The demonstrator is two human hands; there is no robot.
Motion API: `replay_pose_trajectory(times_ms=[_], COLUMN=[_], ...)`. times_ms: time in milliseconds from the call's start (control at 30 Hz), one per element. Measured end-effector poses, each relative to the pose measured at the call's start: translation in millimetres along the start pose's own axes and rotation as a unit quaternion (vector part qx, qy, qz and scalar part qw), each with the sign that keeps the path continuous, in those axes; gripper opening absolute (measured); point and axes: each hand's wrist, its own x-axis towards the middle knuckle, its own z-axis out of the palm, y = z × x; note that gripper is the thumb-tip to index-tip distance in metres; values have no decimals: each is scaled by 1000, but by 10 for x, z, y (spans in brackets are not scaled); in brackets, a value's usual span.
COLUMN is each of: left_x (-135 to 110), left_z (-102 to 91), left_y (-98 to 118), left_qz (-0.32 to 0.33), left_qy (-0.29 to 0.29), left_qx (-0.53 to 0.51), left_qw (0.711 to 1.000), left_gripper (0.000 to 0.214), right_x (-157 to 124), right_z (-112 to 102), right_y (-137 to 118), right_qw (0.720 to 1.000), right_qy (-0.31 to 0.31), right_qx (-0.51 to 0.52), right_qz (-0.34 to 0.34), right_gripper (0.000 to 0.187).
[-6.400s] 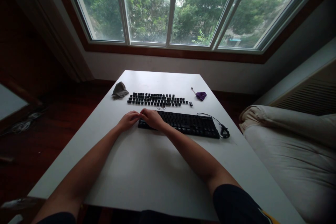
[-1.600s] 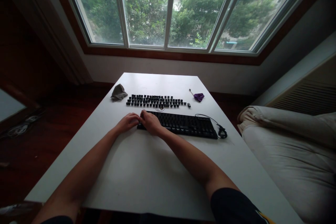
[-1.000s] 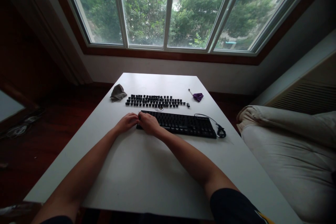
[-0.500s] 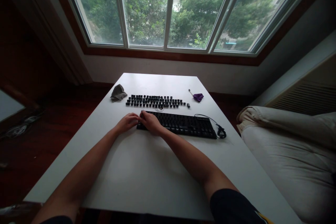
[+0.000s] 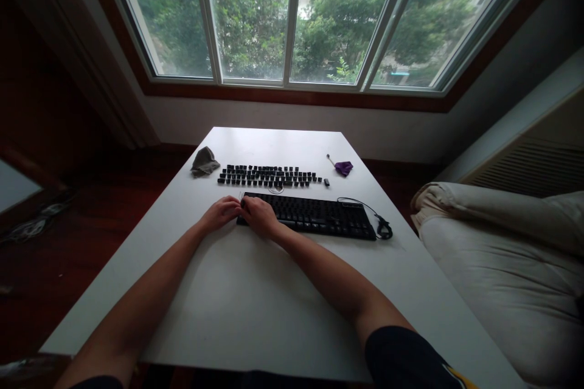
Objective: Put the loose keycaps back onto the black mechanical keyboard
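Note:
A black keyboard (image 5: pixel 314 214) lies across the white table, its left end partly covered by my right hand (image 5: pixel 259 215). The fingers of that hand are closed around what looks like a keycap puller, whose thin wire loops (image 5: pixel 241 195) stick up past the fingertips. My left hand (image 5: pixel 219 214) rests at the keyboard's left edge with its fingers bent together, tips meeting those of my right hand. Whatever lies between the fingertips is too small and hidden to make out. Just beyond the keyboard, several loose black keycaps (image 5: pixel 255 182) are laid out in rows.
A grey cloth (image 5: pixel 205 162) sits at the table's far left. Far right, a purple cloth (image 5: pixel 344 168) lies by a thin brush-like stick (image 5: pixel 331 161). A bundled black cable (image 5: pixel 384 229) is at the keyboard's right end. A beige sofa (image 5: pixel 497 267) stands right of the table.
My right hand has shifted slightly left and turned, and the wire loops now show above its fingertips. The left hand stays nearly in place.

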Motion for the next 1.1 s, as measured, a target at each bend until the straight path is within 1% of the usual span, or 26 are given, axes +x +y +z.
replay_pose_trajectory(times_ms=[167,400,600,700,800,933,1100], left_x=[-4,-5,3,12,15,3,-2], left_z=[-1,7,-12,-21,1,46,51], left_y=[-13,-90,-69,-35,-11,6,32], left_qz=[2,8,-5,-16,-42,-73,-82], left_qy=[7,-1,-1,5,5,0,1], left_qx=[-7,-27,-41,-55,-65,-84,-108], left_qw=[1000,1000,999,998,997,994,991], left_gripper=[27,28,26,29,32,35,39], right_x=[9,6,-4,5,10,-6,-29], right_z=[50,98,126,128,127,130,125], right_y=[70,115,133,140,134,101,67], right_qw=[999,994,988,979,971,975,974], right_qy=[17,45,68,88,108,115,118], right_qx=[32,99,135,182,208,189,194], right_qz=[15,24,12,31,52,19,-26], right_gripper=[33,29,27,29,30,29,28])
